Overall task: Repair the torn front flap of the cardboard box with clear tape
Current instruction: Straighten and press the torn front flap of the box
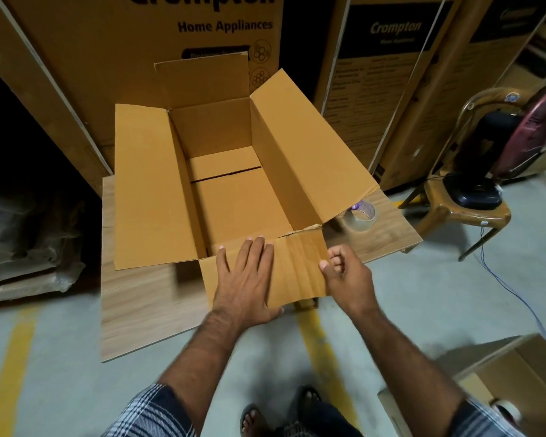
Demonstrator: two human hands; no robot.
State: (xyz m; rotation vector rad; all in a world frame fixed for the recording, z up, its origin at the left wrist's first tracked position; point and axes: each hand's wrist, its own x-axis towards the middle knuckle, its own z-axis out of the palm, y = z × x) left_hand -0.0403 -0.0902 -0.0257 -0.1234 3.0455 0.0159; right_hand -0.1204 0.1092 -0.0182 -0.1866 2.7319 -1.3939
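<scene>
An open brown cardboard box (221, 171) stands on a low wooden board (133, 304), all flaps spread out. Its front flap (297, 272) hangs toward me, with a ragged tear (303, 230) along its fold near the right corner. My left hand (246, 279) lies flat on the flap, fingers straight. My right hand (344, 269) pinches the flap's right edge between thumb and curled fingers. A roll of clear tape (361, 216) lies on the board just right of the box, partly under the right flap.
Tall printed appliance cartons (202, 26) stand behind the box. A brown plastic chair (473, 209) at the right carries a dark fan, with a blue cable trailing on the floor. Another carton (501, 389) with a tape roll sits at lower right. Yellow floor lines run beneath me.
</scene>
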